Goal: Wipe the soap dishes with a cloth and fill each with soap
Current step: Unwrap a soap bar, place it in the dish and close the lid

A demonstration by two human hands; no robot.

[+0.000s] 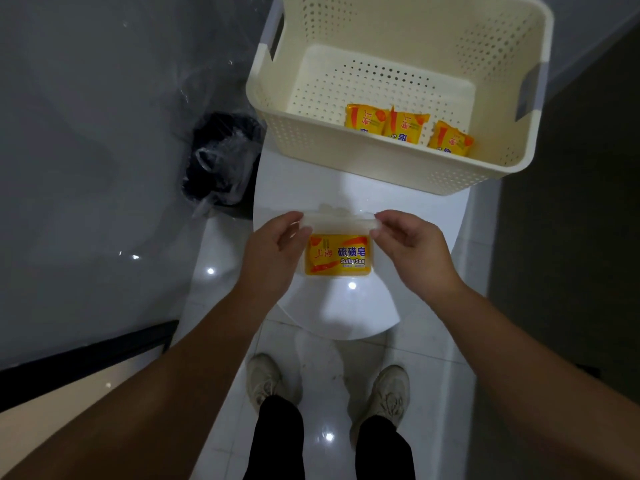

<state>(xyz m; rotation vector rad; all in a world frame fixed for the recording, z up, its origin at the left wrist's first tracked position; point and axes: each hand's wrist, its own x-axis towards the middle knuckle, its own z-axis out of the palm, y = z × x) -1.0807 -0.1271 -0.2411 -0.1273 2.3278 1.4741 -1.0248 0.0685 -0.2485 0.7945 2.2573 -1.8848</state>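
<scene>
A clear soap dish [337, 275] sits on the closed white toilet lid [346, 310] with a yellow wrapped soap bar [337, 255] inside it. Its clear hinged lid [337, 221] stands raised over the far side of the dish. My left hand [273, 251] pinches the lid's left corner and my right hand [412, 244] pinches its right corner. No cloth is in view.
A cream perforated basket [388, 161] stands on the toilet tank behind the dish, with three more yellow soap packets [405, 128] inside. A black bin with a clear liner [221, 161] is on the floor at left. My shoes [329, 386] stand on white tiles.
</scene>
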